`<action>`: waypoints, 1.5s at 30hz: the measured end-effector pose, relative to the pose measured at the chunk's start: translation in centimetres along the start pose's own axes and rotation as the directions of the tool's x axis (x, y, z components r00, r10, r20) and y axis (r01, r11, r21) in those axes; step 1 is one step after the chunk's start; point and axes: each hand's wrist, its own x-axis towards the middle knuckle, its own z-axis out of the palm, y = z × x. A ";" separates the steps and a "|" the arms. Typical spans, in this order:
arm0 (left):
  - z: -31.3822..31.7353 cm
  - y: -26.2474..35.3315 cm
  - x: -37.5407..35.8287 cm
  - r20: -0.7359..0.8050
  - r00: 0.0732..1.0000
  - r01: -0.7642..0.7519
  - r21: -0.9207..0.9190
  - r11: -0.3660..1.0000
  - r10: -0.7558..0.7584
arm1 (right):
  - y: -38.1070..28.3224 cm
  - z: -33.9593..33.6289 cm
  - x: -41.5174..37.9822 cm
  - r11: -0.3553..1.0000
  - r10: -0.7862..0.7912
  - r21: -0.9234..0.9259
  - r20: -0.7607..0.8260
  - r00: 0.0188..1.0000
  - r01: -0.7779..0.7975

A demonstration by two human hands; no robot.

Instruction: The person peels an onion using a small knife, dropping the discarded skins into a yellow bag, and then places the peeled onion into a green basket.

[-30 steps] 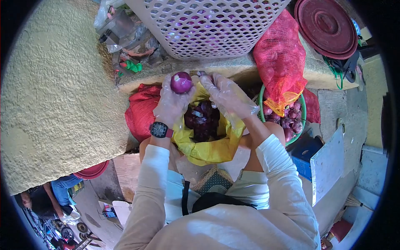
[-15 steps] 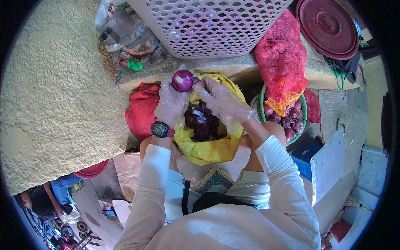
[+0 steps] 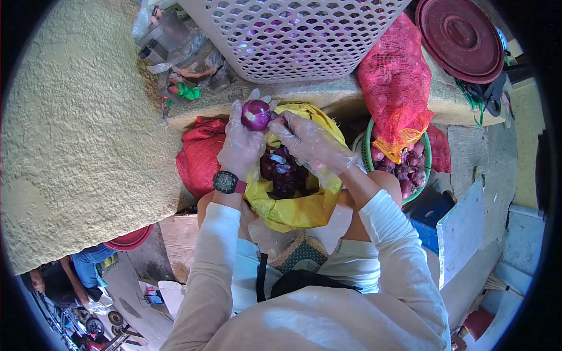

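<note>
A shiny purple onion (image 3: 256, 115) sits in my left hand (image 3: 241, 140), its pale end showing. Thin clear plastic gloves cover both hands. My right hand (image 3: 307, 140) is pinched closed against the onion's right side; what its fingertips hold, if anything, is hidden. Below the hands a yellow sack (image 3: 293, 213) stands with its mouth rolled wide, and dark purple onion skins (image 3: 284, 169) lie inside it.
Above stands a white perforated basket (image 3: 293, 64) with purple onions. At right, a red mesh sack (image 3: 395, 76) leans over a green-rimmed basket (image 3: 429, 158) of onions. A red sack (image 3: 202, 155) lies left. Another person's arm (image 3: 73, 278) shows at lower left.
The onion has turned slightly in my left hand, so its pale end faces a little differently. My right fingers have shifted slightly along its side.
</note>
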 end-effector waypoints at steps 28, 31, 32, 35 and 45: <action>1.3 -0.5 -0.4 0.021 0.935 -0.332 0.403 0.853 0.354 | -1.9 0.8 -0.8 0.804 0.203 0.549 0.106 0.973 -0.228; 0.2 -0.4 0.2 0.159 0.895 -0.428 0.564 0.706 0.417 | -2.1 0.9 -0.9 0.801 0.218 0.557 0.073 0.973 -0.221; -0.2 -0.4 0.4 0.260 0.862 -0.485 0.669 0.563 0.435 | -2.0 1.0 -0.9 0.811 0.208 0.549 0.049 0.977 -0.201; -1.3 -0.7 0.8 0.370 0.783 -0.567 0.756 0.328 0.500 | -0.9 1.5 -0.6 0.816 0.151 0.562 0.022 0.988 -0.137; 2.8 -0.7 -1.7 0.191 0.903 -0.429 0.409 0.805 0.385 | -1.0 0.8 -0.1 0.712 0.217 0.661 0.118 0.969 -0.240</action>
